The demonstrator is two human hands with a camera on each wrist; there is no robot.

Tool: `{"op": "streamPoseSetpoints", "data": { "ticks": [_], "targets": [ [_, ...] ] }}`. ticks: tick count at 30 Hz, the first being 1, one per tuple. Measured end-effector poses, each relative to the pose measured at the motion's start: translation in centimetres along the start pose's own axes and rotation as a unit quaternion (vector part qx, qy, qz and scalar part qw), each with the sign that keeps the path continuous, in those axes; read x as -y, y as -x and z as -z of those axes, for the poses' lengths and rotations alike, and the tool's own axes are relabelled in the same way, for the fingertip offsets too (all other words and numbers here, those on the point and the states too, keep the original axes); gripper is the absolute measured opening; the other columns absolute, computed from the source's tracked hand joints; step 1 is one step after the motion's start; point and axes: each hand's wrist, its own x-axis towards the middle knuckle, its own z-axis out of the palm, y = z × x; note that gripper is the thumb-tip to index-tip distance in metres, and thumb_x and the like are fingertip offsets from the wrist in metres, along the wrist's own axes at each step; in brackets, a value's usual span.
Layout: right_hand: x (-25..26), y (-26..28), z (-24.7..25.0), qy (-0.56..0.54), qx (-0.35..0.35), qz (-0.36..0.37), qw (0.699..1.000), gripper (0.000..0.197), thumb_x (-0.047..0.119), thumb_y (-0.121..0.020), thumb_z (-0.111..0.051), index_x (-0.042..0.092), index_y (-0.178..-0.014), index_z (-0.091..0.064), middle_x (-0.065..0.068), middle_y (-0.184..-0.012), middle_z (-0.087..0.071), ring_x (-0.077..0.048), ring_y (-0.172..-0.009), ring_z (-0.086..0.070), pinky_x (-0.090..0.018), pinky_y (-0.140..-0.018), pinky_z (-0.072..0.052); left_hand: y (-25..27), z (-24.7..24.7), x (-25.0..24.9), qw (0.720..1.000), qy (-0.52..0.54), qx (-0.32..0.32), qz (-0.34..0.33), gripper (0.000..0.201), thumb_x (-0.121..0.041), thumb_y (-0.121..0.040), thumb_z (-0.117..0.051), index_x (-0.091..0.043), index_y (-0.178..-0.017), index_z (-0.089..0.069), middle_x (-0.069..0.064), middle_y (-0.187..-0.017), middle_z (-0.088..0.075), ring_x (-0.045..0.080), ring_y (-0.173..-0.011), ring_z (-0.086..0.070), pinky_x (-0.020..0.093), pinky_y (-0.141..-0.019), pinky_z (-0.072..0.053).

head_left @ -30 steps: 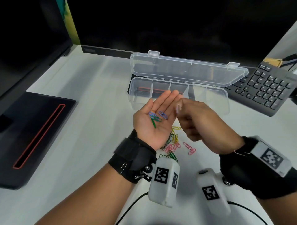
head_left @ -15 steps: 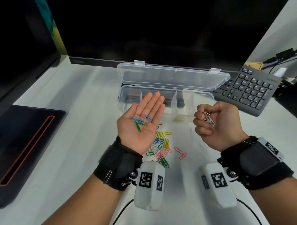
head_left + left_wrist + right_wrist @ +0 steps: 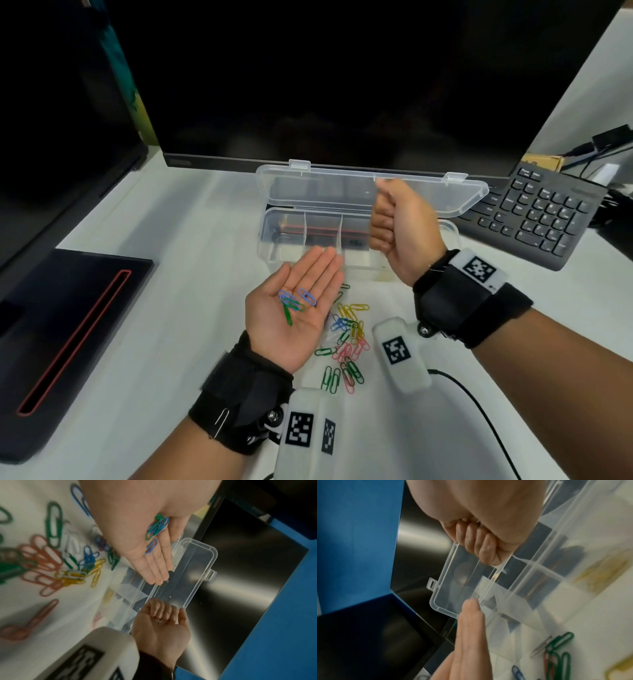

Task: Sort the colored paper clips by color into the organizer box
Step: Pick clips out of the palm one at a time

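Head view: left hand (image 3: 296,310) flat, palm up, blue and green paper clips (image 3: 294,303) resting on it. Right hand (image 3: 399,228) fisted over the open organizer box (image 3: 274,236). Loose clip pile (image 3: 346,337) on the desk (image 3: 164,274).
Left wrist view: silver clips (image 3: 159,620) glint inside the right fist.
Right wrist view: fingers (image 3: 477,543) curled tight.

The white desk (image 3: 178,240) is bright, but the screen (image 3: 342,85) behind the hands is very dark. Soft light comes from above, and shadows are faint. In the wrist views, shiny streaks of glare sit on the dark screen past the fingers. The paper clips (image 3: 51,555) beside the left hand (image 3: 137,520) look blurry. Edges bend.
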Motion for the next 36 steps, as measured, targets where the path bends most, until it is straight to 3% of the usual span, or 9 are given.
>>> {"op": "streamPoseSetpoints", "data": {
  "ticks": [4,7,13,16,20,23,26,30,36],
  "targets": [
    [-0.3,-1.0,-1.3,0.046,-0.009,0.035,0.998,0.041,0.024,-0.091,-0.044,0.021,-0.055,-0.024,0.004,-0.052,-0.018,-0.015,-0.051,-0.013,-0.033,-0.050,-0.014,0.2,0.5,-0.3,0.999,-0.015,-0.028,0.020,0.041,-0.018,-0.096,-0.038,0.009,-0.104,-0.068,0.025,-0.118,-0.065,0.036,-0.105,-0.066,0.050,-0.090,-0.051],
    [-0.8,-1.3,-1.7,0.093,-0.016,0.060,0.994,0.043,0.020,-0.092,-0.042,0.021,-0.053,-0.025,0.005,-0.051,-0.022,-0.015,-0.050,-0.017,-0.036,-0.052,-0.017,0.0,0.5,-0.2,0.998,-0.031,-0.046,0.029,0.043,-0.018,-0.096,-0.038,0.009,-0.101,-0.070,0.026,-0.117,-0.065,0.037,-0.106,-0.066,0.047,-0.095,-0.050],
    [-1.4,-1.4,-2.2,0.221,-0.007,0.111,0.969,0.043,0.038,-0.093,-0.043,0.022,-0.056,-0.030,0.002,-0.056,-0.026,-0.017,-0.056,-0.027,-0.039,-0.061,-0.032,-0.1,0.4,-0.3,0.997,-0.032,-0.063,0.030,0.044,-0.018,-0.096,-0.038,0.010,-0.097,-0.071,0.027,-0.116,-0.066,0.038,-0.105,-0.066,0.046,-0.096,-0.046],
    [-1.5,-1.5,-2.1,0.235,-0.013,0.116,0.965,0.044,0.042,-0.093,-0.043,0.018,-0.056,-0.034,0.000,-0.055,-0.029,-0.011,-0.048,-0.036,-0.049,-0.067,-0.049,-0.1,0.4,-0.2,0.997,-0.031,-0.064,0.027,0.043,-0.018,-0.097,-0.038,0.010,-0.099,-0.070,0.027,-0.116,-0.065,0.038,-0.105,-0.066,0.046,-0.096,-0.047],
    [-1.6,-1.7,-1.8,0.242,-0.024,0.122,0.962,0.048,0.040,-0.093,-0.045,0.021,-0.050,-0.034,0.007,-0.046,-0.034,-0.003,-0.042,-0.044,-0.056,-0.078,-0.053,-0.1,0.4,-0.2,0.998,-0.031,-0.058,0.024,0.042,-0.019,-0.097,-0.038,0.010,-0.103,-0.068,0.026,-0.116,-0.066,0.037,-0.105,-0.066,0.049,-0.091,-0.052],
    [-1.6,-1.7,-1.5,0.261,-0.028,0.131,0.956,0.050,0.038,-0.094,-0.046,0.020,-0.047,-0.041,0.008,-0.045,-0.044,-0.012,-0.053,-0.053,-0.054,-0.080,-0.053,-0.2,0.4,-0.2,0.998,-0.030,-0.051,0.025,0.042,-0.019,-0.096,-0.038,0.010,-0.103,-0.068,0.026,-0.116,-0.066,0.037,-0.105,-0.066,0.051,-0.088,-0.052],
    [-1.5,-1.5,-1.1,0.284,-0.019,0.136,0.949,0.048,0.036,-0.097,-0.044,0.015,-0.056,-0.058,0.001,-0.059,-0.062,-0.023,-0.068,-0.063,-0.051,-0.084,-0.053,-0.2,0.3,-0.2,0.998,-0.025,-0.046,0.024,0.042,-0.019,-0.097,-0.038,0.010,-0.103,-0.068,0.026,-0.116,-0.066,0.037,-0.105,-0.066,0.051,-0.088,-0.052],
    [-1.3,-0.8,-0.5,0.325,-0.007,0.158,0.932,0.040,0.032,-0.101,-0.043,0.013,-0.079,-0.071,0.001,-0.080,-0.070,-0.013,-0.080,-0.066,-0.041,-0.087,-0.053,-0.2,0.4,-0.3,0.999,-0.019,-0.040,0.023,0.043,-0.020,-0.097,-0.038,0.010,-0.104,-0.068,0.026,-0.116,-0.066,0.038,-0.104,-0.066,0.051,-0.087,-0.052],
    [-0.8,0.0,-0.1,0.380,0.010,0.176,0.908,0.021,0.024,-0.095,-0.054,0.021,-0.084,-0.072,0.008,-0.083,-0.071,-0.007,-0.082,-0.065,-0.020,-0.073,-0.051,-0.1,0.4,-0.2,0.999,-0.021,-0.039,0.020,0.043,-0.020,-0.097,-0.038,0.010,-0.103,-0.068,0.027,-0.116,-0.066,0.038,-0.102,-0.067,0.051,-0.088,-0.052]
  ]
}}
